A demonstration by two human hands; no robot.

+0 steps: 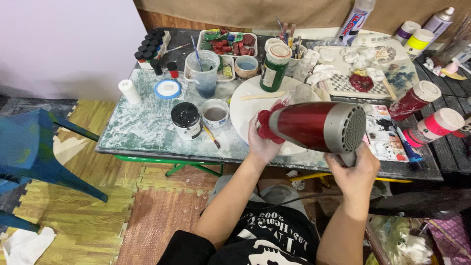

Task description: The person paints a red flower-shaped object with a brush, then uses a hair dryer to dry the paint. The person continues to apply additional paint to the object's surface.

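My right hand (354, 172) grips the handle of a red and grey hair dryer (316, 126), whose nozzle points left at a small red painted piece (267, 125). My left hand (261, 146) holds that red piece just above a round white board (245, 105) on the paint-smeared table (142, 122). A flat wooden stick (262, 95) lies across the board. The dryer hides part of the red piece and of the board.
Around the board stand a black-lidded jar (186, 120), a cup of grey water (215, 112), a clear cup with brushes (204, 72), a green bottle (274, 67), red paint bottles (414, 100), a paint palette (385, 132) and a tray of painted pieces (229, 42). A blue chair (34, 152) stands at left.
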